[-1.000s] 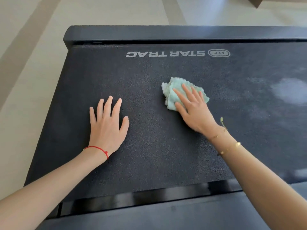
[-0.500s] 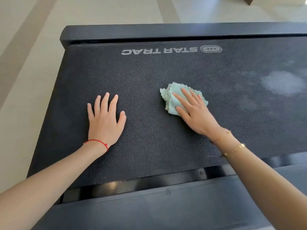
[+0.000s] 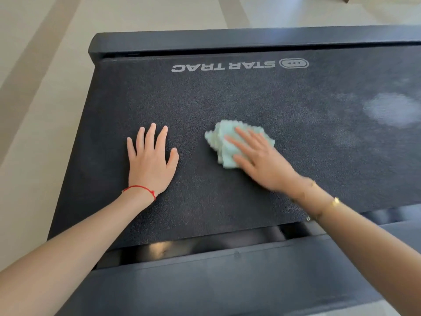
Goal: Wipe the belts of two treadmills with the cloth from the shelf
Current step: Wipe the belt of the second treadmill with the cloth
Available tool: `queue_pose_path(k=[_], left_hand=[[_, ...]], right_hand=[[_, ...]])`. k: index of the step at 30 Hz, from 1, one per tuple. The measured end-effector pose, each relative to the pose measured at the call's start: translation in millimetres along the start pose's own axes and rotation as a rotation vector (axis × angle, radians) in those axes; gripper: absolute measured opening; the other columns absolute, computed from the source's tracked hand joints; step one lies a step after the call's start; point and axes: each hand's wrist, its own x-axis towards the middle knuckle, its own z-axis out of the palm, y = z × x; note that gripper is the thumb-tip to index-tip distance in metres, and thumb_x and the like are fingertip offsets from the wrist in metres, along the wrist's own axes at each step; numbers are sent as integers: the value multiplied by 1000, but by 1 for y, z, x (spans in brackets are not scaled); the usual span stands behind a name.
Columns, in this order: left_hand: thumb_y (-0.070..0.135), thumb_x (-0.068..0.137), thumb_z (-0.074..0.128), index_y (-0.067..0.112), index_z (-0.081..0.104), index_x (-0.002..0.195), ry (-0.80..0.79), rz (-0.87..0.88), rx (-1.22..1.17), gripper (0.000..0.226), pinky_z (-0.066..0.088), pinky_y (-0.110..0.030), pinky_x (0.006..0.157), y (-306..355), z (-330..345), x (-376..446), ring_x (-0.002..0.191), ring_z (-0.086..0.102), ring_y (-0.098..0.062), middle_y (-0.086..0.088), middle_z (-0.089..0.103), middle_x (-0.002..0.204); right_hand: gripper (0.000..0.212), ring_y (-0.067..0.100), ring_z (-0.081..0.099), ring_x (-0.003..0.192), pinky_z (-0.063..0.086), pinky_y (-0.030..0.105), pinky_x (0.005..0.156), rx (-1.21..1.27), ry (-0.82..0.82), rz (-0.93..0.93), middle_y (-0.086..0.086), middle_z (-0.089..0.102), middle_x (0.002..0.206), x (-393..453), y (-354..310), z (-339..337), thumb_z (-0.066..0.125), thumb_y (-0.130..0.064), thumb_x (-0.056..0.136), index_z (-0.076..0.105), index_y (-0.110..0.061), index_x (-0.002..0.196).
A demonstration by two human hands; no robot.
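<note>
A black textured treadmill belt (image 3: 227, 99) with a white STAR TRAC logo fills the view. A bunched light green cloth (image 3: 224, 144) lies on the belt near its middle. My right hand (image 3: 262, 158) presses flat on the cloth with straight fingers and looks slightly blurred. My left hand (image 3: 150, 160) rests flat on the belt to the left of the cloth, fingers spread, a red string at its wrist.
A pale dusty patch (image 3: 391, 110) marks the belt at the right. Black side rails run along the far edge (image 3: 227, 42) and the near edge (image 3: 227, 281). Beige floor (image 3: 41, 110) lies to the left and beyond.
My right hand has slid the cloth a little to the left and toward me across the belt. My left hand stays planted in place.
</note>
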Motion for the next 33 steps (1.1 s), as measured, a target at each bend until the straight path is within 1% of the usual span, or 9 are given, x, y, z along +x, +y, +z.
queue_pose_path(k=[4, 9, 13, 16, 19, 22, 24, 29, 33], left_hand=[[45, 99, 29, 20, 24, 156, -19, -7, 1, 62, 6, -56, 121, 0, -1, 0, 152, 10, -31, -9, 20, 163], [44, 99, 27, 17, 28, 155, 7, 10, 8, 62, 10, -59, 120, -1, 1, -4, 150, 16, -32, -11, 25, 162], [50, 95, 13, 18, 27, 155, 9, 9, 24, 69, 11, -57, 120, 1, 0, -3, 151, 16, -31, -10, 24, 162], [48, 97, 15, 18, 28, 155, 17, -8, 26, 66, 12, -58, 121, 3, 1, -4, 151, 16, -31, -10, 24, 162], [49, 96, 15, 18, 30, 154, 22, -21, 33, 67, 15, -59, 120, 5, 1, -3, 150, 19, -32, -10, 28, 161], [48, 96, 16, 18, 31, 154, 17, -22, 49, 66, 17, -60, 119, 6, 0, -2, 150, 21, -32, -10, 29, 160], [47, 97, 18, 18, 31, 154, 14, -25, 60, 65, 18, -60, 119, 6, 0, -2, 150, 21, -31, -9, 29, 160], [43, 98, 23, 17, 30, 154, 7, -21, 88, 62, 19, -59, 118, 5, 2, -2, 149, 21, -31, -8, 28, 160], [43, 98, 22, 18, 27, 155, -9, -32, 95, 62, 18, -59, 119, 6, 2, -1, 150, 19, -30, -8, 26, 161]], right_hand=[[50, 29, 3, 151, -3, 42, 121, 28, 17, 245, 3, 11, 164, 40, -7, 1, 31, -42, 104, 24, -34, 153], [51, 25, 5, 151, 1, 42, 123, 29, -31, -77, -1, 13, 163, -26, -60, 16, 27, -45, 103, 22, -37, 153], [50, 18, 4, 151, 2, 36, 123, 28, -72, -159, -7, 10, 163, -33, -39, 4, 25, -48, 104, 18, -41, 153], [52, 24, 10, 150, 1, 33, 122, 23, 4, -15, 0, 16, 163, 18, 9, -4, 24, -49, 102, 26, -35, 153], [51, 32, 9, 150, 3, 41, 122, -14, 65, 233, 7, 16, 163, 92, 50, -7, 30, -43, 104, 26, -30, 153], [52, 34, 2, 150, -2, 47, 121, -16, 75, 401, 8, 12, 163, 142, 45, -1, 29, -42, 104, 23, -31, 154], [53, 35, 4, 150, -2, 48, 121, -22, 78, 331, 8, 13, 163, 144, 22, 8, 30, -42, 103, 23, -30, 154], [50, 23, 5, 151, 0, 40, 123, 30, -43, -139, -2, 15, 163, 83, -7, 8, 27, -47, 103, 24, -38, 153], [51, 24, 3, 151, 0, 37, 122, 16, -33, -13, -2, 9, 164, 116, 40, -10, 29, -44, 104, 19, -37, 154]])
